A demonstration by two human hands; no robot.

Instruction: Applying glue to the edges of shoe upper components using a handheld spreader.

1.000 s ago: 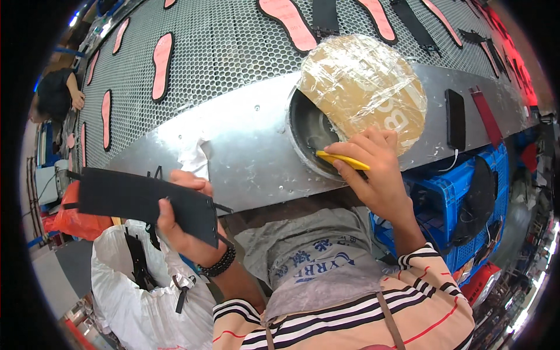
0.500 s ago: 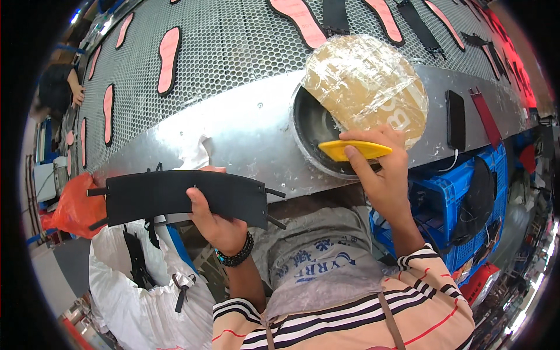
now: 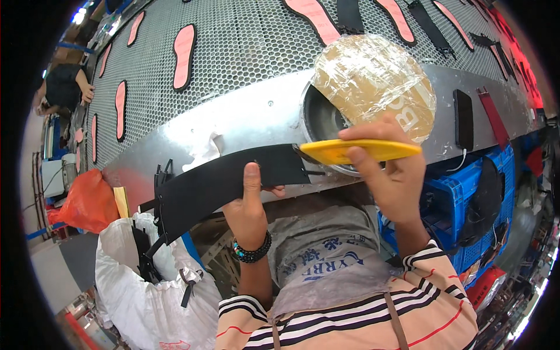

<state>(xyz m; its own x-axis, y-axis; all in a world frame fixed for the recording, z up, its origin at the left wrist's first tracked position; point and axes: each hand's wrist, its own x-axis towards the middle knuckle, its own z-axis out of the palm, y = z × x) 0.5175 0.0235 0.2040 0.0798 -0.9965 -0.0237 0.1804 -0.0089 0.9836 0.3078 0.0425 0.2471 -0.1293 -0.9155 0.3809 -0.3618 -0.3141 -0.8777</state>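
Left hand [image 3: 248, 213] closed on a black strip [image 3: 204, 186], thumb flat on its face, remaining fingers largely hidden behind. Strip is held tilted in front of the metal table [image 3: 256, 116], its right end the higher. Right hand [image 3: 392, 181] pinches a yellow scraper [image 3: 359, 151] between thumb and fingers; its tip lies at the strip's right end, contact cannot be confirmed. Beyond the scraper, a bowl [image 3: 322, 114] is partly covered by a cardboard disc [image 3: 373, 81].
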